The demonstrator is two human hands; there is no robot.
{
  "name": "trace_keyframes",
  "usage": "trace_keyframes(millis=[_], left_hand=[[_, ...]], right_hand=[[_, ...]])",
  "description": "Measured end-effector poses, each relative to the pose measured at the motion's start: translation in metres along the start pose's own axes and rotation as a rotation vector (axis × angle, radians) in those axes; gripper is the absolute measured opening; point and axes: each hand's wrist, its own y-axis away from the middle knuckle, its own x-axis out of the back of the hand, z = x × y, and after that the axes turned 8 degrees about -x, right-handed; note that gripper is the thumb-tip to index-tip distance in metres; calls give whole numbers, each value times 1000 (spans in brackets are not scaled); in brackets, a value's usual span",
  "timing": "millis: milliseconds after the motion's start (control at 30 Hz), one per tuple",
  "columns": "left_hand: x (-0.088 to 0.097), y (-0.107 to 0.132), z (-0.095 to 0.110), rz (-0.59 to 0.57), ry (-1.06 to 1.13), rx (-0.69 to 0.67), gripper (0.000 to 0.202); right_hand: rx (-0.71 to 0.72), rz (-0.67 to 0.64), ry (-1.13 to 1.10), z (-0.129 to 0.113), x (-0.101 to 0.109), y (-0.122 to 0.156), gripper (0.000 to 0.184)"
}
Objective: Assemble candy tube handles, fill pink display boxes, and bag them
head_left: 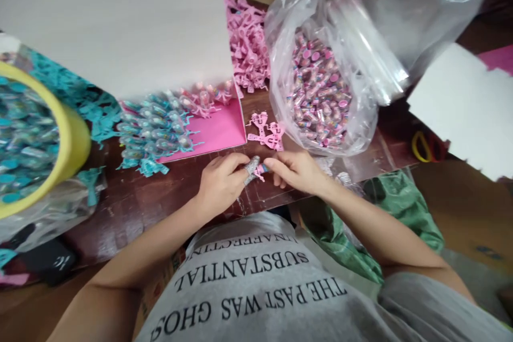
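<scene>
Close to the table's front edge, my left hand (222,179) and my right hand (298,171) meet over a small pink plastic piece (259,170) with a bluish part at its right end. The fingers of both are closed on it, the left from one side and the right from the other. A silvery grey wrap (251,168) covers a fingertip of my left hand. Just beyond my hands lie several loose pink plastic pieces (267,132). The fingers partly hide the held piece, so its full shape cannot be made out.
A clear bag (363,133) of small pink-capped vials stands beyond my right hand. Left of it are a pink pile (248,45) and a white-and-pink box (216,128) with rows of filled pieces. A yellow tub (76,139) stands left; yellow-handled scissors (420,147) lie right.
</scene>
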Motion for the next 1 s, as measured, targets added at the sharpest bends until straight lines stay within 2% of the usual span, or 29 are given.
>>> trace_keyframes(millis=[67,100,167,233,300,367,433,500,533,633,700,767,900,1000], left_hand=[[-2,-2,-2,-12,31,23,18],[-2,-4,-3,-19,99,53,19],[-2,-7,-6,-28,278,165,18],[-3,-9,-8,-36,485,332,21],[-5,-9,-7,-28,672,503,39],[-6,-9,-4,-2,789,628,52],[-6,-9,-2,28,825,702,50],[-3,-9,-2,28,853,737,42],[-1,-10,-2,23,875,746,38],[4,-9,-5,-8,952,759,38],[7,-8,-7,-27,984,762,42],[9,-7,-7,-46,999,753,42],[11,-2,-5,-41,1023,748,37],[11,3,-5,-5,970,693,33]], right_hand=[[-58,17,23,2,9,-2,63],[-46,84,64,5,19,-4,63],[17,339,224,16,48,-12,58],[41,592,462,34,81,-23,46],[0,636,691,54,107,-35,38],[-30,579,823,67,117,-43,30],[12,602,837,66,109,-43,26],[119,617,735,53,89,-34,29],[190,562,663,42,76,-28,30],[406,241,467,11,38,-11,25],[496,127,389,-3,20,-6,22],[540,109,358,-8,12,-6,23],[634,96,399,-7,12,-7,28],[627,105,419,-9,8,-6,27]])
